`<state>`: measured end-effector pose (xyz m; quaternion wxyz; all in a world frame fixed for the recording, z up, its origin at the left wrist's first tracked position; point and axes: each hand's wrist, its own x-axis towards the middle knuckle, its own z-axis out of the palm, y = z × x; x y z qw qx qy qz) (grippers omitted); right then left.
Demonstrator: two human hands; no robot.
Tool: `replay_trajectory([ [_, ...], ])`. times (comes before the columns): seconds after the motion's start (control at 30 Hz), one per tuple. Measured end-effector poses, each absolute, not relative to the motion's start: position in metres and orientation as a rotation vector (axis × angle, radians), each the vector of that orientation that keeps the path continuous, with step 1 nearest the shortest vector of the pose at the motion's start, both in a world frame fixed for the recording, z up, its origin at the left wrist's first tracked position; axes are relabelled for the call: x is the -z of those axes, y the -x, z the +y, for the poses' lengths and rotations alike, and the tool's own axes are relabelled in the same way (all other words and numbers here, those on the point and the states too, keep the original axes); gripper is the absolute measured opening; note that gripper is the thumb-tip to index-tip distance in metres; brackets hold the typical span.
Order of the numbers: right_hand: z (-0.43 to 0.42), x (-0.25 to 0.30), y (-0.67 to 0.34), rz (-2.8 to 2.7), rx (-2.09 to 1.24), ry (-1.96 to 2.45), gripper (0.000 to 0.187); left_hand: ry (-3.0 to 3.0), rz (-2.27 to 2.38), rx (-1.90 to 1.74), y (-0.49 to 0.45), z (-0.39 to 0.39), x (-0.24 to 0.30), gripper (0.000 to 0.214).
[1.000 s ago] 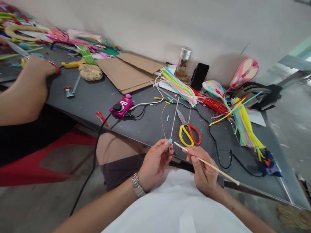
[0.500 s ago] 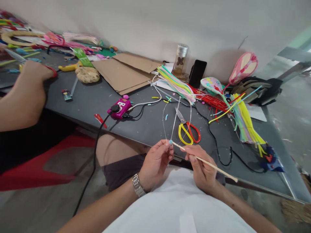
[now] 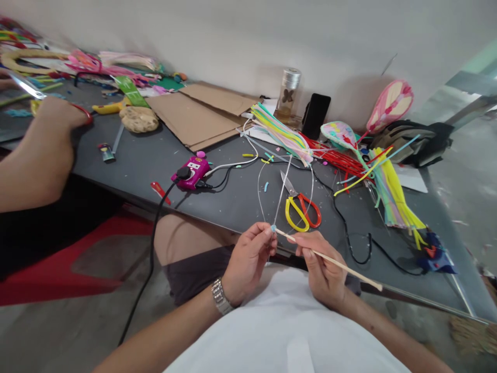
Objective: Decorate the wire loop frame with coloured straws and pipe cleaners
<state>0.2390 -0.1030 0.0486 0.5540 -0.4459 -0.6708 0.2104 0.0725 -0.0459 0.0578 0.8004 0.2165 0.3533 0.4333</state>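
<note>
My left hand (image 3: 248, 259), with a metal watch on its wrist, pinches a small blue bead (image 3: 273, 228) where thin clear wire loops (image 3: 283, 189) rise over the table. A thin wooden stick (image 3: 334, 263) is pinched in my right hand (image 3: 322, 269); its tip touches the blue bead. Both hands hover above my lap at the front edge of the dark table (image 3: 233, 197).
Yellow and red scissors (image 3: 300, 207) lie just beyond my hands. A pink power strip (image 3: 192, 171) with a black cable, bundles of coloured strips (image 3: 283, 134), cardboard (image 3: 202, 116), a jar (image 3: 287, 98) and decorated paddles (image 3: 388, 106) are around. Another person's arm (image 3: 39, 150) rests at left.
The stick's tip has moved left to meet the blue bead. The wire loops have spread a little wider to the right.
</note>
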Motion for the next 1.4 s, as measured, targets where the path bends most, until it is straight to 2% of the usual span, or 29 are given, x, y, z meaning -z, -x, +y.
replay_trajectory([
  [0.3, -0.086, -0.075, -0.252, -1.194, -0.545, 0.957, 0.026, -0.200, 0.599, -0.812, -0.068, -0.040, -0.062, 0.026],
  [0.5, -0.063, -0.083, -0.246, -1.172, -0.647, 1.290, 0.019, 0.019, 0.466, -0.645, -0.065, -0.043, -0.067, 0.022],
  [0.6, -0.050, -0.077, -0.240, -1.032, -0.839, 1.392, 0.016, 0.078, 0.456, -0.616, -0.065, -0.045, -0.070, 0.020],
  [0.77, -0.036, -0.074, -0.235, -0.737, -1.324, 1.216, 0.030, 0.085, 0.443, -0.591, -0.066, -0.047, -0.071, 0.019],
  [0.9, -0.037, -0.077, -0.232, -0.664, -1.493, 1.092, 0.034, -0.020, 0.534, -0.582, -0.066, -0.048, -0.070, 0.017],
  [1.4, -0.039, -0.074, -0.240, -0.721, -1.257, 1.026, 0.032, -0.548, 0.804, -0.767, -0.069, -0.048, -0.062, 0.028],
])
